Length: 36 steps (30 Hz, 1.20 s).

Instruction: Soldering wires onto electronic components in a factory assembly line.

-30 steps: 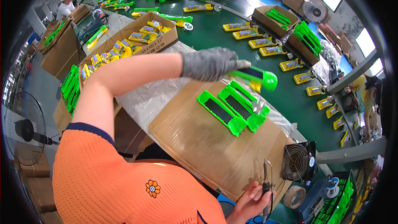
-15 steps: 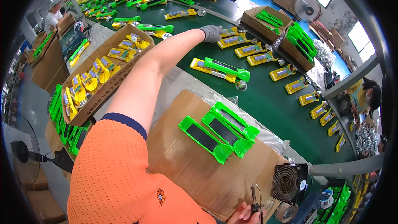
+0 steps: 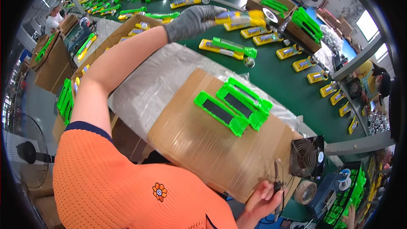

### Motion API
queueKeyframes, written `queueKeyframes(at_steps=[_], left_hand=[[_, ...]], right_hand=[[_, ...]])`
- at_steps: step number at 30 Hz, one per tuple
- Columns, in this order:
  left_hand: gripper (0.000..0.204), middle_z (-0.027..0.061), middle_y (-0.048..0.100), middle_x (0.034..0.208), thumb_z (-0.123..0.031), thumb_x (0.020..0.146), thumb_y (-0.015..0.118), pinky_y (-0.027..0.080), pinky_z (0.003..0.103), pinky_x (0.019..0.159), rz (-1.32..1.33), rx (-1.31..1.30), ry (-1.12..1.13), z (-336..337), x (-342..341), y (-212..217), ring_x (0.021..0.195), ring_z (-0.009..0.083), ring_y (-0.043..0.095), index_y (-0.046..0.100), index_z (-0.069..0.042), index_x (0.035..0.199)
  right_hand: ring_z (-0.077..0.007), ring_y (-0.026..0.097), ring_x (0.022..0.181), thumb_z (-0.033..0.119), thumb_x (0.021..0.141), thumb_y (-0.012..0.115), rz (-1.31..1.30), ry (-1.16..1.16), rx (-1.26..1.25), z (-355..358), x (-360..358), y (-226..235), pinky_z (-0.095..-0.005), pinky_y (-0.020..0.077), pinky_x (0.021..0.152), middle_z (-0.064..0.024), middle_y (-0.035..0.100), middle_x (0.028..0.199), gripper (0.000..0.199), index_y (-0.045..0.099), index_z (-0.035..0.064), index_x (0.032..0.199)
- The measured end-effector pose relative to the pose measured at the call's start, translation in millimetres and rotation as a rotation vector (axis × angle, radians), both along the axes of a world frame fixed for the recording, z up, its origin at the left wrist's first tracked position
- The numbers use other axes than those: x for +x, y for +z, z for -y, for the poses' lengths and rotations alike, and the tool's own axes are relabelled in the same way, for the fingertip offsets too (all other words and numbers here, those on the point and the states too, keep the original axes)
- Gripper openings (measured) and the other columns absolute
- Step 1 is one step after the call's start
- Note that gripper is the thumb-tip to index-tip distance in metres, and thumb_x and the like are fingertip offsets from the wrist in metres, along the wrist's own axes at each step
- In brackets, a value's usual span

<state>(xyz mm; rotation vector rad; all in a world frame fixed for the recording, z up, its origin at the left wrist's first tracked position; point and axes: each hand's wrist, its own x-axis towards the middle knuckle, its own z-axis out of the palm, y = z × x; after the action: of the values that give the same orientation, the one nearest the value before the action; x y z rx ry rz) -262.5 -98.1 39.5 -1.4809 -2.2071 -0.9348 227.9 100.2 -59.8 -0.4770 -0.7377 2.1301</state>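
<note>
Gripping a soldering iron (image 3: 277, 185) in the bare right hand (image 3: 262, 200), a person in an orange shirt (image 3: 114, 178) has 3 green casings (image 3: 238, 105) on cardboard (image 3: 199, 148) ahead, while the gloved left hand (image 3: 190, 23), farther out, grasps a blurred yellow unit (image 3: 253, 18) above a green surface (image 3: 288, 93).

The person (image 3: 127, 203) is wearing an orange short-sleeved top (image 3: 112, 178) dotted with small holes. A navy band (image 3: 87, 127) is edging the left sleeve (image 3: 80, 154), and an orange flower (image 3: 160, 192) is decorating the front. A grey glove (image 3: 188, 24) is covering the left hand (image 3: 195, 21); the right hand (image 3: 263, 200) is showing bare.
</note>
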Motion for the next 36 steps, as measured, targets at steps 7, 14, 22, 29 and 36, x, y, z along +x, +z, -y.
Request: queueKeyframes(at_steps=[7, 14, 22, 29, 36], left_hand=[[0.050, 0.0131, 0.057, 0.130, -0.002, 0.087, 0.059, 0.041, 0.044, 0.106, 0.067, -0.496, -0.464, 57, 201, -57, 0.124, 0.0337, 0.052, 0.050, -0.010, 0.136], [0.044, 0.0123, 0.055, 0.131, 0.002, 0.083, 0.054, 0.039, 0.038, 0.109, 0.229, -0.195, -0.062, 56, 175, -67, 0.123, 0.0316, 0.051, 0.060, -0.010, 0.125], [0.025, 0.0058, 0.062, 0.120, -0.008, 0.084, 0.064, 0.044, 0.043, 0.097, 0.059, -0.268, -0.413, 43, 203, -42, 0.113, 0.0283, 0.055, 0.068, -0.014, 0.108], [0.016, 0.0039, 0.070, 0.098, -0.014, 0.083, 0.074, 0.050, 0.036, 0.082, 0.518, -0.106, -0.494, 40, 237, -64, 0.090, 0.0243, 0.065, 0.071, -0.012, 0.099], [0.011, 0.0067, 0.068, 0.089, -0.012, 0.082, 0.075, 0.053, 0.034, 0.072, 0.451, -0.123, -0.411, 36, 236, -67, 0.083, 0.0254, 0.067, 0.068, -0.010, 0.090]], right_hand=[[-0.0101, 0.043, 0.058, 0.016, 0.100, 0.048, -0.056, 0.124, 0.023, -5, 6, -4, -0.0348, 0.0452, 0.090, 0.0027, 0.038, 0.059, 0.015, 0.055, 0.0083, 0.111], [-0.0105, 0.042, 0.058, 0.016, 0.100, 0.051, -0.033, 0.167, 0.085, 0, 4, 4, -0.0353, 0.0447, 0.091, 0.0025, 0.034, 0.058, 0.007, 0.051, 0.0097, 0.098], [-0.0111, 0.043, 0.049, 0.022, 0.095, 0.060, 0.058, 0.154, 0.321, 12, 17, 18, -0.0427, 0.0461, 0.093, 0.0020, 0.034, 0.053, 0.022, 0.044, 0.0077, 0.094], [-0.0148, 0.046, 0.041, 0.020, 0.091, 0.060, 0.220, 0.346, 0.398, 36, -13, 24, -0.0592, 0.0410, 0.102, -0.0004, 0.038, 0.051, 0.024, 0.040, 0.0064, 0.093], [-0.0150, 0.048, 0.046, 0.011, 0.090, 0.057, 0.303, 0.442, 0.299, 39, -39, 32, -0.0641, 0.0339, 0.106, -0.0019, 0.041, 0.054, 0.016, 0.042, 0.0068, 0.095]])
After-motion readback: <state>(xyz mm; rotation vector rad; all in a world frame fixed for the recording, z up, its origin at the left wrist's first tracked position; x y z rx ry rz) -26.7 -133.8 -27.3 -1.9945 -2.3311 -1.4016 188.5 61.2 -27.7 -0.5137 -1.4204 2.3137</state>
